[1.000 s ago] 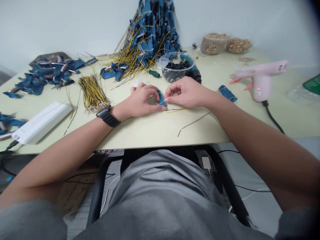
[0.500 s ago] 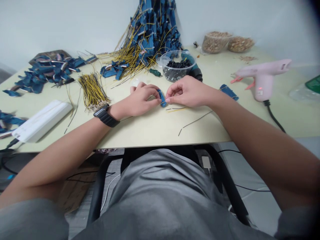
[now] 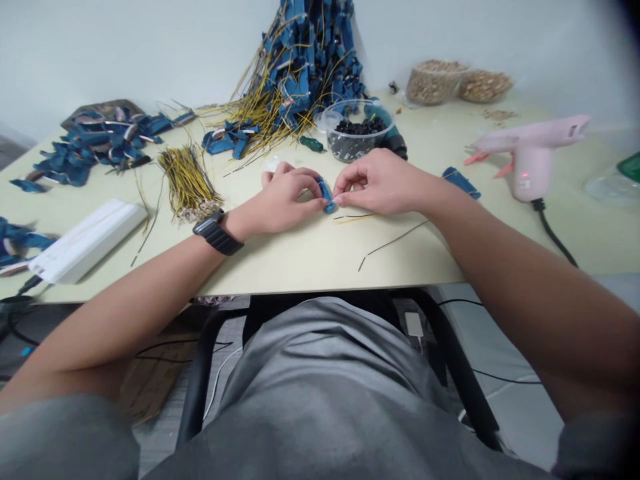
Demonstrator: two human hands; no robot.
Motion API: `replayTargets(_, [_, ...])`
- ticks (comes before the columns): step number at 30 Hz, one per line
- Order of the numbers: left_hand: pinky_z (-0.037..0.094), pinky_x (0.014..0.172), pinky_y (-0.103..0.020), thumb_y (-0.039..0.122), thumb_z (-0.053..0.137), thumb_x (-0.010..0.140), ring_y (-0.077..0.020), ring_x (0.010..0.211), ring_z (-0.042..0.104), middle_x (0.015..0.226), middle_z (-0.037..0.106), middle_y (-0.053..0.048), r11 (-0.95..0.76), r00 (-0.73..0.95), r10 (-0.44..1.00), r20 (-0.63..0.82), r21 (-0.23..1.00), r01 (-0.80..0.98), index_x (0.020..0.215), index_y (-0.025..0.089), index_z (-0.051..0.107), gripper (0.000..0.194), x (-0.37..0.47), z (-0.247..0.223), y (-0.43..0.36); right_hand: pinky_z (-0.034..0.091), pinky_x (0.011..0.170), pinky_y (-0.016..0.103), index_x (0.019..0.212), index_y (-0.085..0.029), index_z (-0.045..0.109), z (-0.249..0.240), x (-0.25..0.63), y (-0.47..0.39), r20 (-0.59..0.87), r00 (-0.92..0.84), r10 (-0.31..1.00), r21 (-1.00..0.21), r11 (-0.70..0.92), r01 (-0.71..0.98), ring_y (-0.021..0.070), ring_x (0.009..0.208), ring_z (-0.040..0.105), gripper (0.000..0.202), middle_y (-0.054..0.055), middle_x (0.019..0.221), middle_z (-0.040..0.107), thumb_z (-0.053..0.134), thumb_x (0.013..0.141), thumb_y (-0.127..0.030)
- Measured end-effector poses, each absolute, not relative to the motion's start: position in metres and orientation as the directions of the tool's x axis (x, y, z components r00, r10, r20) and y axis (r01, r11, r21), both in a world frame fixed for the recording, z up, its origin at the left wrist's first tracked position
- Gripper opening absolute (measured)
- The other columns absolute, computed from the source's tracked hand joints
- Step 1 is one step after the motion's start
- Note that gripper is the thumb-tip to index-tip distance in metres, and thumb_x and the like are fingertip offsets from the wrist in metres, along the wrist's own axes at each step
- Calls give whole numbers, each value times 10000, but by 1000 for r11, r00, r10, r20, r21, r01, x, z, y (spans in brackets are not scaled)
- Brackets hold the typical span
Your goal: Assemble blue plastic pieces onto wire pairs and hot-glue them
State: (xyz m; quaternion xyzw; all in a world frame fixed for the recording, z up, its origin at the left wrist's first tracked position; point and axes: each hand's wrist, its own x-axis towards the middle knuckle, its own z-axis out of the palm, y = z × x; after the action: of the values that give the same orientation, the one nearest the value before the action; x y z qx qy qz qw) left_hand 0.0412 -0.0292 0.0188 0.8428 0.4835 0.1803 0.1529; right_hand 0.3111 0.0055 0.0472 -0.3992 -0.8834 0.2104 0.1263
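A small blue strip-like piece (image 3: 325,189) stands between my two hands, just above the table. My left hand (image 3: 289,199), with a black watch on its wrist, has its thumb and fingertips closed on that piece from the left. Facing it, my right hand (image 3: 374,183) pinches what looks like a thin wire at the piece's near end; the fingertips hide most of it. Below the right hand lie short black and yellow wires (image 3: 354,217). A longer black wire (image 3: 393,241) runs under the right wrist. Another blue piece (image 3: 461,182) rests beyond the right forearm.
A pink glue gun (image 3: 533,157) stands at the right. Behind my hands is a clear tub (image 3: 357,143) of small black parts, before a tall blue pile (image 3: 310,67) with yellow wires. At the left are a wire bundle (image 3: 187,180) and a white box (image 3: 93,240).
Both hands keep nearly the same pose around the blue piece. The whole view has shifted slightly, and the fingertips have barely moved.
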Motion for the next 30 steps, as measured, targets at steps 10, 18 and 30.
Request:
replayTargets(10, [366, 1370, -783, 387, 786, 1172, -510, 1635, 599, 1687, 870, -105, -424, 394, 904, 164, 452, 785, 1082, 232, 890, 207, 49, 18, -34, 472, 880, 405, 1108, -228, 990, 47, 308, 1, 79, -673, 736, -352, 652, 672, 246, 926, 750, 234, 57, 970, 875, 786, 1093, -341])
replayTargets(18, [389, 1366, -785, 371, 802, 1157, -499, 1622, 605, 1704, 868, -92, -406, 375, 913, 162, 460, 790, 1053, 231, 864, 185, 53, 18, -35, 484, 906, 409, 1119, -236, 987, 45, 307, -3, 112, -661, 742, -330, 655, 680, 257, 973, 748, 235, 59, 976, 852, 813, 1154, -389])
replayTargets(30, [401, 1368, -807, 388, 811, 1121, -504, 1585, 617, 1637, 886, -103, -413, 372, 910, 183, 482, 773, 1026, 240, 875, 187, 52, 15, -32, 444, 873, 418, 1211, -257, 985, 45, 308, -10, 174, -711, 682, -180, 731, 658, 282, 965, 775, 195, 77, 1091, 927, 830, 1168, -367])
